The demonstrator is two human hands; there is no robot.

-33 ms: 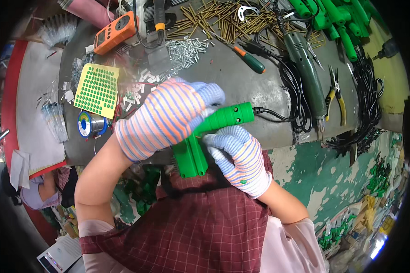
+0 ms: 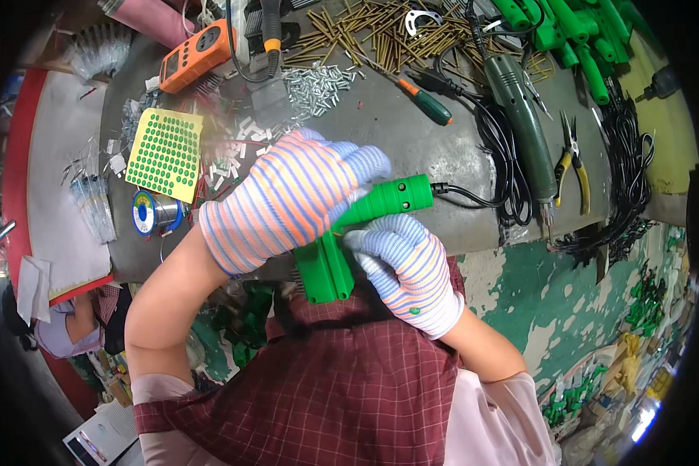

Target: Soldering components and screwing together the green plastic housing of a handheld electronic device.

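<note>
A green plastic tool housing (image 2: 326, 268), angled like a pistol, lies at the table's near edge. Out of its round, ribbed end runs a black cord (image 2: 474, 197). My left hand (image 2: 287, 198), in a striped knit glove, curls over its bend from above, hiding part of it. My right hand (image 2: 408, 268), gloved alike, has thumb and fingers pinched at the inner corner, under the ribbed part. Whatever those fingertips hold is too small to make out. A small green sticker (image 2: 415, 311) clings to the right glove near the wrist.
Left are a yellow sheet of green stickers (image 2: 163, 151), a solder spool (image 2: 155, 212) and an orange meter (image 2: 198, 56). Silver screws (image 2: 318, 89) and long brass screws (image 2: 380, 31) lie behind. Right are a screwdriver (image 2: 427, 103), a dark green power tool (image 2: 524, 128), pliers (image 2: 572, 167) and coiled cords (image 2: 625, 155).
My left hand has shifted slightly to the right over the housing. The right hand and the housing stay almost where they were.
</note>
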